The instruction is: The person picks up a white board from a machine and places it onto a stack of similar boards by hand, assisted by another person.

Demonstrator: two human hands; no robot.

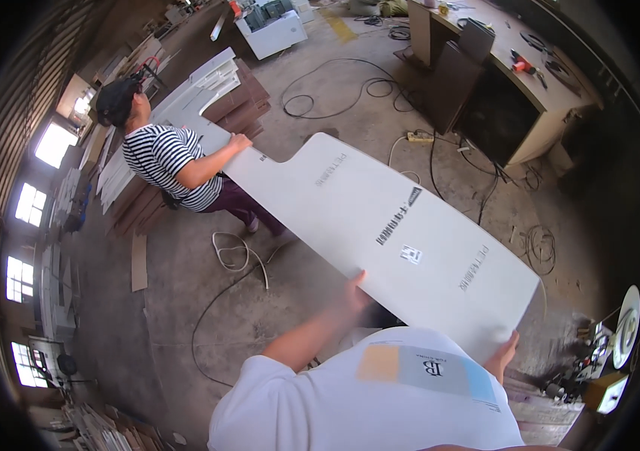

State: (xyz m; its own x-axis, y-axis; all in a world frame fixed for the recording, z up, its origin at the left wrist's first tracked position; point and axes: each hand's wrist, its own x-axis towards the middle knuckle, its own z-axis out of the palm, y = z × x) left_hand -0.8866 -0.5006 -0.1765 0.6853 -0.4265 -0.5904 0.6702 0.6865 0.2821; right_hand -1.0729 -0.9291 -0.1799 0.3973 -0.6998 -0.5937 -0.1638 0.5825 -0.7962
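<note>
A long white panel with rounded corners and a curved notch stretches from my body to the far left. Printed markings and a small label lie on its upper face. My left hand grips its left edge, thumb on top and the other fingers hidden underneath. At the near right corner my right hand is closed round the edge, partly hidden by my shirt. A person in a striped top and black cap holds the narrow far end, with one hand on the panel.
Brown and white boards lie stacked behind the other person. Black cable and pale cable trail over the concrete floor. A workbench with a red tool stands far right. Machinery is at the near right.
</note>
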